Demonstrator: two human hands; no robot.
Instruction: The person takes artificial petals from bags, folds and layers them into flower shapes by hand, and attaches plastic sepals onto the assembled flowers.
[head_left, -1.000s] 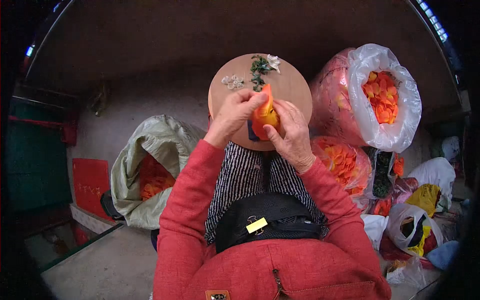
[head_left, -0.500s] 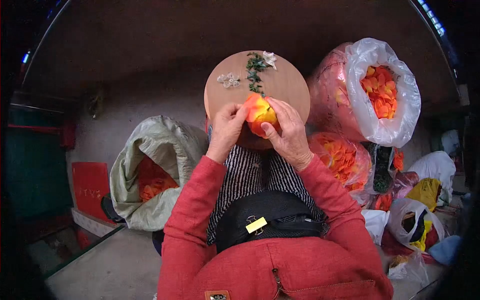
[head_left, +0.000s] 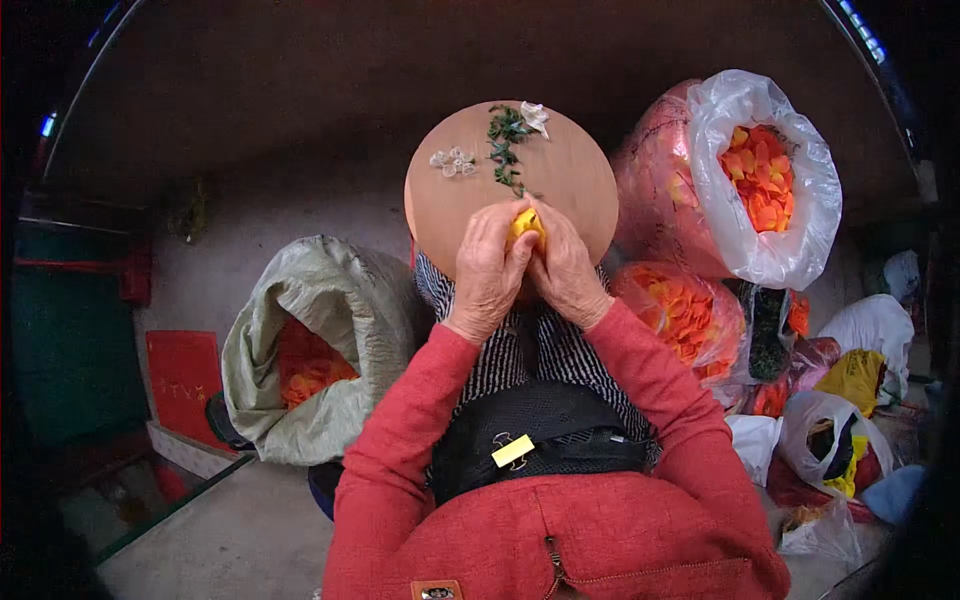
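Observation:
An orange-yellow artificial flower [head_left: 527,226] is cupped between my two hands; only its yellow part with a small dark spot shows at the top. My left hand [head_left: 489,262] wraps it from one side. From the other side my right hand [head_left: 566,262] closes round it, the fingertips of both hands nearly meeting. The hands are above the near edge of a round wooden table [head_left: 440,220]. Beyond them, a row of small green leafy pieces [head_left: 506,150] lies on the tabletop. Left of that row are several small clear pieces [head_left: 453,161], and a crumpled white piece [head_left: 535,118] lies at the far side.
A large clear bag [head_left: 815,215] of orange petals stands at the right, with another petal-filled bag [head_left: 680,320] below it. A pale green woven sack [head_left: 265,330] holding orange pieces is at the left. Several smaller bags [head_left: 860,345] crowd the lower right.
My hands have closed in around the flower, squeezing its spread orange petals together and hiding most of them. The left hand has shifted right and turned its back upward.

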